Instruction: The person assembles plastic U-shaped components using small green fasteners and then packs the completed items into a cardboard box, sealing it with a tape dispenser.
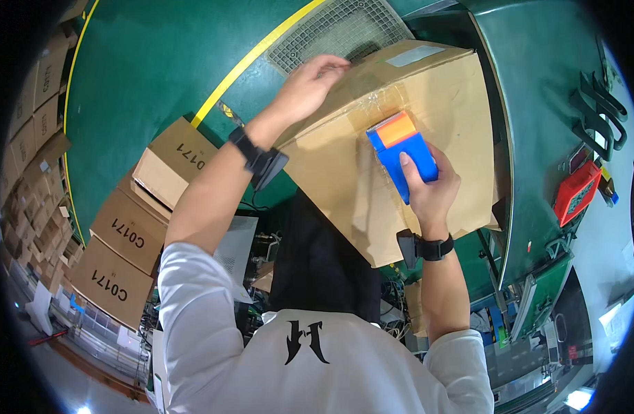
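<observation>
A large brown cardboard box [455,103] stands in front of me, with clear tape running across its upper face. My right hand [434,190] grips a blue and orange tape dispenser [415,162] over that face, thumb along the blue body. The dispenser's toothed edge points away from me, toward the taped seam. My left hand [310,86] is at the box's far left edge with its fingers stretched out and partly apart. Whether those fingertips press on the cardboard I cannot tell. A pale label [415,55] sits on the box's far side.
Several smaller cartons [127,231] are stacked at my left. Beyond the box lies a grey plastic grid pallet [337,31] beside a yellow floor line [255,58]. To the right is a green worktable [530,138] with a red tray [577,193] and black curved parts [599,114].
</observation>
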`<state>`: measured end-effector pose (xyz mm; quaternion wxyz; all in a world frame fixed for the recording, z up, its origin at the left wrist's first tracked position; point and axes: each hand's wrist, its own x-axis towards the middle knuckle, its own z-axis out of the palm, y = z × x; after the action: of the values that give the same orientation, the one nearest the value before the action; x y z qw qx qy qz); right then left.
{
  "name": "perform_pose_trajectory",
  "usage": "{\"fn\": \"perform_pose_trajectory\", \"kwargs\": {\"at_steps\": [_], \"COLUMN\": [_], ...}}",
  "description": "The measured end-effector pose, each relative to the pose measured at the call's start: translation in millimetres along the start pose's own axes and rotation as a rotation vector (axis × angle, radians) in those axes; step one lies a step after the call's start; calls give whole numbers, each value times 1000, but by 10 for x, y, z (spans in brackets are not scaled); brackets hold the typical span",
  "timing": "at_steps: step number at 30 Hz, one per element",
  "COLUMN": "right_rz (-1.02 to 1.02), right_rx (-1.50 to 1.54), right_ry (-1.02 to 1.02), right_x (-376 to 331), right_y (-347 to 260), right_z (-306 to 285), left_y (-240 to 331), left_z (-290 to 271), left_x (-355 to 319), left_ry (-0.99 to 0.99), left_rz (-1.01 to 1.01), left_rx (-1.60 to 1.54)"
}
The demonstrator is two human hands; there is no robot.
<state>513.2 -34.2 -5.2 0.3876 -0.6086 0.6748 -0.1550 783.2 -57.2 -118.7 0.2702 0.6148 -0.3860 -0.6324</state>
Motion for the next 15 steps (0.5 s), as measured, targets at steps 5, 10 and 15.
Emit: {"fn": "perform_pose_trajectory", "kwargs": {"at_steps": [5, 10, 15], "right_rz": [46, 15, 4], "right_rx": [42, 10, 32], "right_ry": [10, -4, 8], "right_x": [-9, -23, 3], "right_y": [-23, 0, 55], "right_z": [-14, 23, -10], "left_y": [451, 82, 145], "left_z": [186, 119, -22], "left_x": [-252, 86, 3], "left_ry": [-301, -412, -435], "left_rz": [176, -27, -393], "left_rx": [75, 122, 174]}}
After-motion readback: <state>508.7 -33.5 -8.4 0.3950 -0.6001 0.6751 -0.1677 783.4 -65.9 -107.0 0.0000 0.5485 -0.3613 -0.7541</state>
